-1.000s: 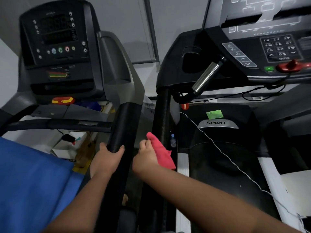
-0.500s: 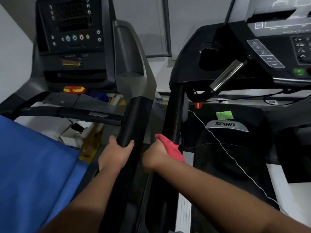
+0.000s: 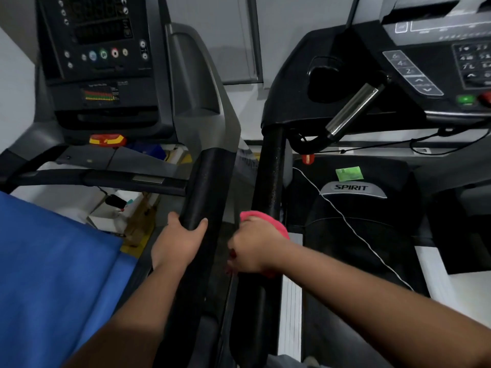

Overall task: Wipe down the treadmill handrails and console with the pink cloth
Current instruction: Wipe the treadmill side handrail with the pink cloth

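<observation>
Two treadmills stand side by side, and the person stands at the gap between them with one hand on each inner rail. The left hand (image 3: 178, 243), just left of centre at about 7 o'clock, grips the thick black foam handrail (image 3: 204, 187) of the left treadmill, fingers curled round its left side and thumb hooked over its right. The right hand (image 3: 255, 248), just beside it at 5 o'clock from centre, wraps the pink cloth (image 3: 268, 219) round the slimmer black handrail of the Spirit treadmill (image 3: 268, 168). The cloth bulges out above the knuckles at 12 o'clock of the hand and shows again under the wrist. The fingers are curled round cloth and rail together, their tips hidden behind the rail. The two hands are near each other but apart. At 10 o'clock sits the left treadmill's console (image 3: 98, 62), with a row of round buttons and a red and yellow safety key (image 3: 107, 140) below it. At 2 o'clock is the Spirit console (image 3: 425, 62) with its keypad, a green button (image 3: 465, 99) and a slanted metal pulse grip (image 3: 350, 110). A green sticker (image 3: 349, 173) lies just above the SPIRIT badge (image 3: 352, 187) on the motor cover, and a thin white cord (image 3: 353, 227) runs down across the cover toward 4 o'clock. A blue garment (image 3: 53, 274) fills the view at 8 o'clock.
</observation>
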### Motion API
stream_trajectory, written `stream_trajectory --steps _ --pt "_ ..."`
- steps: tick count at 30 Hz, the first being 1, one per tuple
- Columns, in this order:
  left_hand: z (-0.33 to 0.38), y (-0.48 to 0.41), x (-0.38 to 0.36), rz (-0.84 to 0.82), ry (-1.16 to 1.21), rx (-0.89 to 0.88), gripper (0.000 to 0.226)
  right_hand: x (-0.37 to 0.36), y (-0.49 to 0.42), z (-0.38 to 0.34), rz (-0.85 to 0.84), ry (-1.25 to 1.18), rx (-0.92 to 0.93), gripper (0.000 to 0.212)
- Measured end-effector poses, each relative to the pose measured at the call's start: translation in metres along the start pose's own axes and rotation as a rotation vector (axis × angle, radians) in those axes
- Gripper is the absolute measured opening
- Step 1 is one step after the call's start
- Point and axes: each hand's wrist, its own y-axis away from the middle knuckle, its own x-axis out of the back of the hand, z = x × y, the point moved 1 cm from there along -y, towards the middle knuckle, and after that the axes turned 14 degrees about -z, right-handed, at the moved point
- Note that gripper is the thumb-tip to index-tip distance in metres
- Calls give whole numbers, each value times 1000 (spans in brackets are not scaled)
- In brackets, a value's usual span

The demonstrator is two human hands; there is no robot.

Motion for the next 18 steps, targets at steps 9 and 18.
stream_trajectory --steps 9,18 --pt "2 0 0 22 -3 49 55 -7 -64 -30 -443 258 -123 52" --pt "2 -2 -1 25 -11 42 60 -2 -6 9 84 -91 -73 40"
